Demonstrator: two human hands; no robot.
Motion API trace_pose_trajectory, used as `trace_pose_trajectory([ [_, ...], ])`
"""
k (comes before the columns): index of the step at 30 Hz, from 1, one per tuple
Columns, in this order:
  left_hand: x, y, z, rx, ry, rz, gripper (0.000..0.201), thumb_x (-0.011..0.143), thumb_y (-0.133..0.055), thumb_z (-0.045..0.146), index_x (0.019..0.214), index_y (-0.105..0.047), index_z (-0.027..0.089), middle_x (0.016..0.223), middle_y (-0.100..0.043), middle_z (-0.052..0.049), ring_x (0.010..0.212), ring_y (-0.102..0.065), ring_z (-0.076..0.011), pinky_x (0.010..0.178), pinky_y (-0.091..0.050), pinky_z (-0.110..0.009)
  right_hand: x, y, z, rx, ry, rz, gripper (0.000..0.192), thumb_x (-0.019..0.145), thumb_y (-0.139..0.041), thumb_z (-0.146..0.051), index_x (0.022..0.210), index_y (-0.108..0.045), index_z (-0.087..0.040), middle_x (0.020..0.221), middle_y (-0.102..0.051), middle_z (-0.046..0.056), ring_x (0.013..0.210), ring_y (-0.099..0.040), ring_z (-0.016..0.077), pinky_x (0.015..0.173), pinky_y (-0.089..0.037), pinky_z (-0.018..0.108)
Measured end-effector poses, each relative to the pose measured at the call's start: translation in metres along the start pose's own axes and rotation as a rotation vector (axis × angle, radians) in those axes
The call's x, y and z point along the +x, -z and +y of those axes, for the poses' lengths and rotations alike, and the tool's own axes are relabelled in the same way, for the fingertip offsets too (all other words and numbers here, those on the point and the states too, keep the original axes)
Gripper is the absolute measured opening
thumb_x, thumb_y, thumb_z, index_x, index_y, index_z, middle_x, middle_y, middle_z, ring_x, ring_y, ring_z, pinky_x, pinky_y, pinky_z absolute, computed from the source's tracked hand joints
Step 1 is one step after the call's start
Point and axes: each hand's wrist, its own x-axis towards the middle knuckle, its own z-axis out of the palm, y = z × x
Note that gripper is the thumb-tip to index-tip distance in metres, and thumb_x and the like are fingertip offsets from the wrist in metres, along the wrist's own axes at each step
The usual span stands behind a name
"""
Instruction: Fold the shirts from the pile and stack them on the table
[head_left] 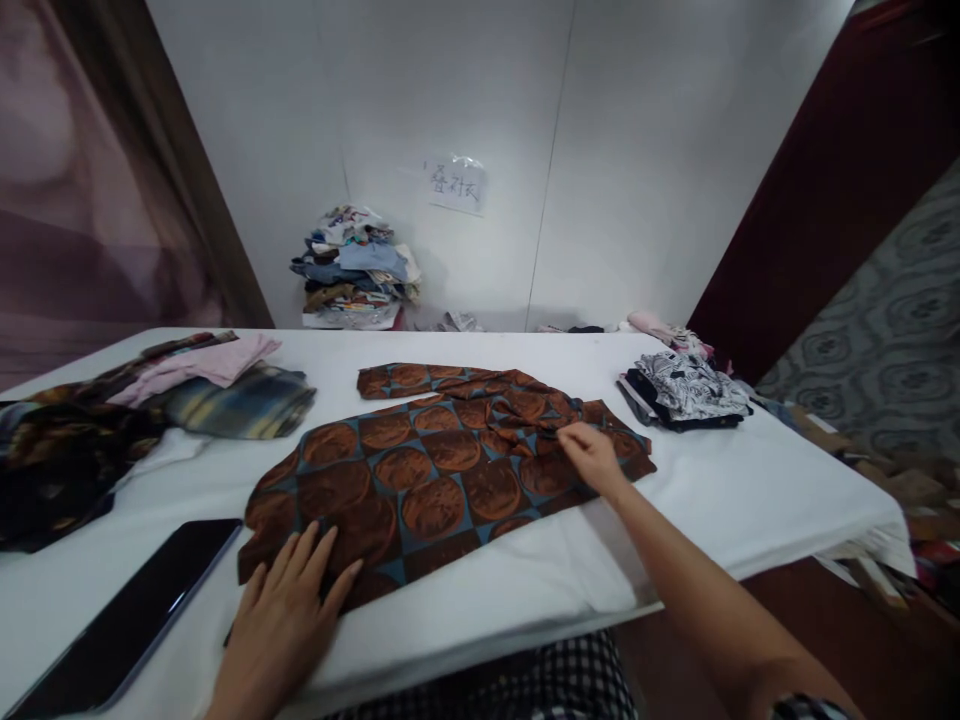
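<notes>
Checked clothing (555, 680) covers the person's lap, cut off below. Just left of the shirt (435, 480), a phone (142, 610) lies on the white table (787, 500), one corner out of the picture. The left hand (289, 590) rests spread and flat on the shirt's near left end, gripping nothing. The right hand (592, 455) has its fingers curled at the bunched cloth; whether they pinch it, I cannot tell. Loose clothes (225, 390) run off the left edge; a folded stack (686, 390) sits right. Items beyond the table's far edge are partly hidden.
</notes>
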Motion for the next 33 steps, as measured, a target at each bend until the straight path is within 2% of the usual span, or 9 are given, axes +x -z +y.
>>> trace_pose_trajectory([
  [2, -0.003, -0.001, 0.002, 0.013, 0.002, -0.057, 0.052, 0.081, -0.035, 0.043, 0.117, -0.067, 0.022, 0.14, -0.054, -0.01, 0.135, -0.04, -0.0354, 0.109, -0.029, -0.056, 0.018, 0.024, 0.014, -0.184, -0.237, 0.083, 0.03, 0.088, -0.049, -0.041, 0.101, -0.066, -0.02, 0.098, -0.068, 0.008, 0.092, -0.061, 0.0218, 0.084, -0.046, 0.035],
  [5, -0.002, -0.003, 0.005, 0.02, 0.052, -0.047, 0.059, 0.081, -0.035, 0.046, 0.125, -0.062, 0.016, 0.143, -0.05, -0.014, 0.135, -0.04, -0.0349, 0.109, -0.031, -0.055, 0.039, 0.042, 0.03, -0.28, -0.428, 0.019, 0.038, 0.085, -0.054, -0.048, 0.105, -0.065, -0.018, 0.09, -0.068, 0.01, 0.088, -0.062, 0.0253, 0.08, -0.044, 0.038],
  [11, 0.004, 0.003, 0.006, -0.139, 0.129, 0.053, 0.063, 0.081, -0.038, 0.051, 0.129, -0.056, 0.015, 0.143, -0.05, -0.016, 0.135, -0.041, -0.0353, 0.11, -0.031, -0.058, 0.067, 0.027, 0.028, -0.111, -0.475, -0.051, 0.023, 0.085, -0.057, -0.032, 0.071, -0.061, -0.015, 0.063, -0.063, 0.006, 0.061, -0.057, 0.0164, 0.061, -0.043, 0.03],
  [15, 0.014, 0.025, 0.023, -0.406, 0.055, 0.206, 0.051, 0.079, -0.048, 0.052, 0.117, -0.062, 0.02, 0.136, -0.057, -0.014, 0.132, -0.046, -0.0318, 0.112, -0.032, -0.053, 0.083, 0.028, -0.008, 0.174, -0.382, 0.111, 0.021, 0.089, -0.046, -0.028, 0.088, -0.061, -0.013, 0.068, -0.064, 0.004, 0.054, -0.054, 0.0107, 0.053, -0.043, 0.024],
  [17, 0.02, 0.038, 0.045, -0.644, 0.047, 0.166, 0.047, 0.079, -0.053, 0.052, 0.113, -0.064, 0.022, 0.128, -0.063, -0.012, 0.125, -0.053, -0.029, 0.109, -0.039, -0.048, 0.081, 0.028, -0.033, 0.215, -0.322, 0.141, 0.024, 0.089, -0.046, -0.03, 0.098, -0.06, -0.013, 0.074, -0.065, 0.003, 0.057, -0.056, 0.0105, 0.054, -0.045, 0.023],
  [20, 0.031, 0.047, 0.09, -1.042, 0.129, -0.081, 0.045, 0.08, -0.054, 0.054, 0.11, -0.065, 0.022, 0.116, -0.069, -0.009, 0.111, -0.063, -0.0258, 0.097, -0.051, -0.042, 0.053, 0.019, -0.073, 0.21, -0.136, 0.126, 0.023, 0.087, -0.053, -0.033, 0.1, -0.064, -0.017, 0.083, -0.07, 0.003, 0.069, -0.063, 0.0137, 0.066, -0.052, 0.026],
  [24, 0.052, 0.036, 0.143, -1.38, 0.199, -0.382, 0.051, 0.083, -0.05, 0.057, 0.113, -0.063, 0.017, 0.123, -0.065, -0.014, 0.105, -0.066, -0.0245, 0.084, -0.056, -0.038, -0.012, -0.008, -0.099, 0.019, 0.272, 0.038, 0.022, 0.091, -0.051, -0.026, 0.103, -0.069, -0.022, 0.101, -0.073, 0.006, 0.092, -0.068, 0.019, 0.085, -0.053, 0.033],
  [28, 0.085, 0.015, 0.165, -1.224, 0.149, -0.35, 0.047, 0.082, -0.055, 0.048, 0.117, -0.061, 0.016, 0.121, -0.066, -0.013, 0.105, -0.064, -0.023, 0.088, -0.053, -0.037, -0.071, -0.022, -0.077, -0.036, 0.216, 0.026, 0.026, 0.091, -0.049, -0.025, 0.108, -0.069, -0.023, 0.1, -0.073, 0.007, 0.089, -0.07, 0.021, 0.08, -0.057, 0.036],
  [33, 0.134, 0.014, 0.19, -0.831, -0.111, -0.198, 0.031, 0.085, -0.053, 0.035, 0.108, -0.066, 0.018, 0.114, -0.068, -0.01, 0.102, -0.063, -0.0214, 0.095, -0.047, -0.034, -0.104, 0.002, -0.031, 0.006, 0.006, -0.065, 0.036, 0.091, -0.052, -0.034, 0.124, -0.061, -0.021, 0.076, -0.07, 0.003, 0.061, -0.065, 0.0171, 0.058, -0.056, 0.03],
])
